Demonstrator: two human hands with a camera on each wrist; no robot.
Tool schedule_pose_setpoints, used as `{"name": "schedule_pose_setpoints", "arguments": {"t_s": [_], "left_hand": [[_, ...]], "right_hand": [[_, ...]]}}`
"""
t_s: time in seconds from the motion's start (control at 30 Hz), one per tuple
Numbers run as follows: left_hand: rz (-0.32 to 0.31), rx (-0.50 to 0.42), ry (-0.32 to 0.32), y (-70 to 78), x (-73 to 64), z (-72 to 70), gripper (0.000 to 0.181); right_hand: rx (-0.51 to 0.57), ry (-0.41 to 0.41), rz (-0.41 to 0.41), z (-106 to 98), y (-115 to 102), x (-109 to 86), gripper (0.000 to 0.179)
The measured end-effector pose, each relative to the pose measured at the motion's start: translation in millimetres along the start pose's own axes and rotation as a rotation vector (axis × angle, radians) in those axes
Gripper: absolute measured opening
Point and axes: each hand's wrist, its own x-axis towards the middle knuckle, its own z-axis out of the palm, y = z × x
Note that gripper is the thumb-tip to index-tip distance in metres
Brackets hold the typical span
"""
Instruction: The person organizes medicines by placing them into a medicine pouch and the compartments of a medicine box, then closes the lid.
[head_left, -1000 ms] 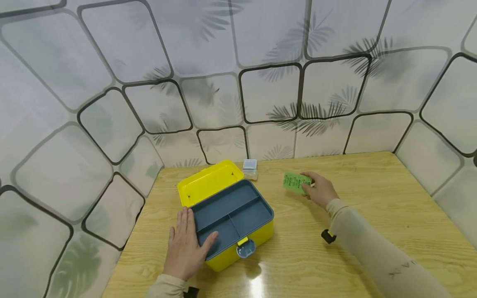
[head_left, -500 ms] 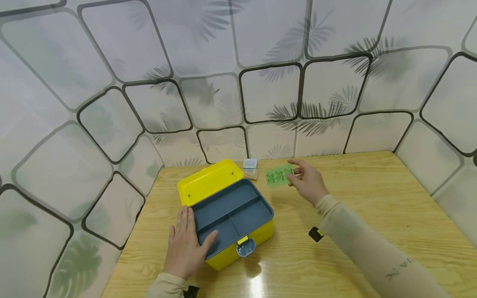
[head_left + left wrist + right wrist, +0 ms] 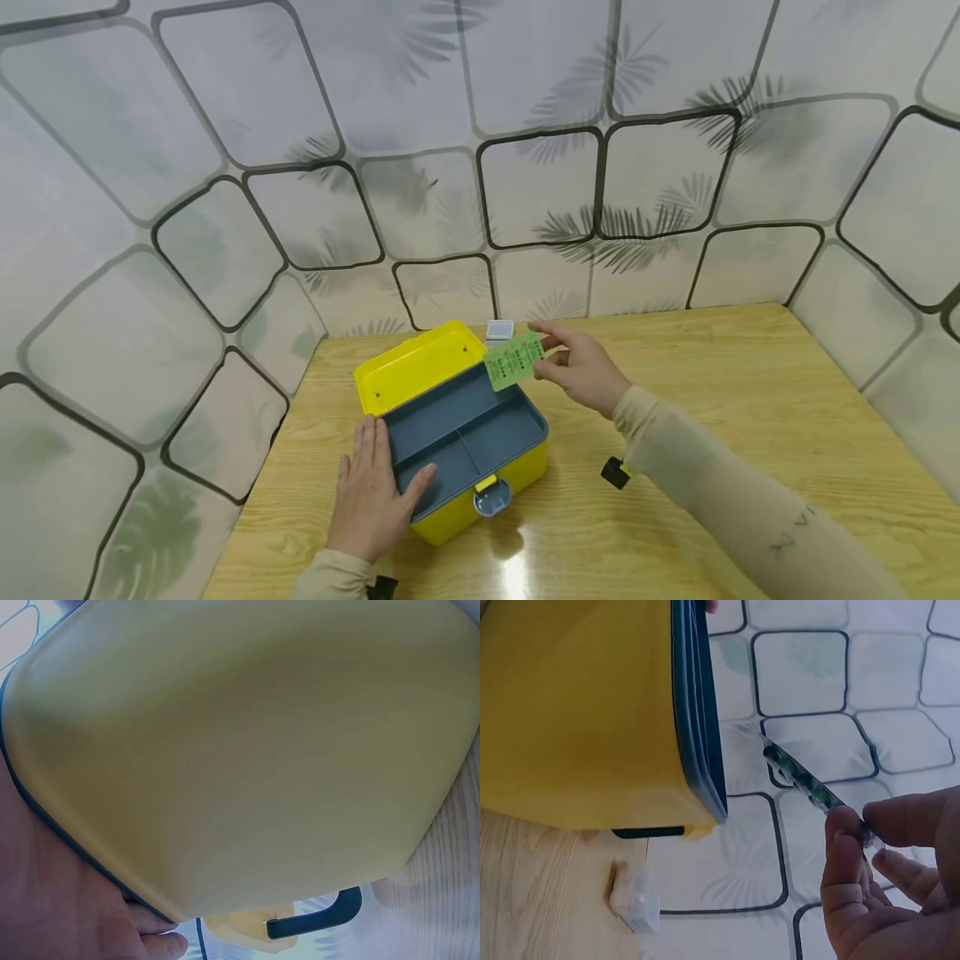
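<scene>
A green printed blister pack (image 3: 513, 361) is pinched between thumb and fingers of my right hand (image 3: 585, 371), over the back right corner of a yellow toolbox-style case (image 3: 517, 479). Seen edge-on in the right wrist view, the blister pack (image 3: 802, 780) shows a row of rounded bumps. The case's yellow lid (image 3: 416, 367) is tipped back, exposing a dark blue divided tray (image 3: 427, 417) with a long rear compartment and two front ones. My left hand (image 3: 371, 492) rests on the left rim of the case, fingers extended, thumb over the front left compartment.
Behind the case's right side stands a small white container (image 3: 500, 328), partly hidden by the blister pack. A dark blue latch (image 3: 492, 497) hangs off the case's front. Patterned walls (image 3: 540, 192) enclose the wooden table (image 3: 712, 400) at the back and sides.
My right hand has carried the blister pack leftward, from above the table right of the case to over its back right corner. My left hand has stayed on the rim.
</scene>
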Motion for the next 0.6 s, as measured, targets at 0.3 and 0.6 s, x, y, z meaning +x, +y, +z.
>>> {"name": "schedule_pose_setpoints", "arguments": {"t_s": [0.3, 0.6], "left_hand": [[0.005, 0.003, 0.022, -1.1, -0.5, 2.1, 0.101], [-0.007, 0.003, -0.003, -0.2, -1.1, 2.5, 0.102]], "right_hand": [[-0.131, -0.132, -0.006, 26, -3, 11.2, 0.055], [-0.321, -0.087, -0.033, 42, -1, 16.6, 0.032]]}}
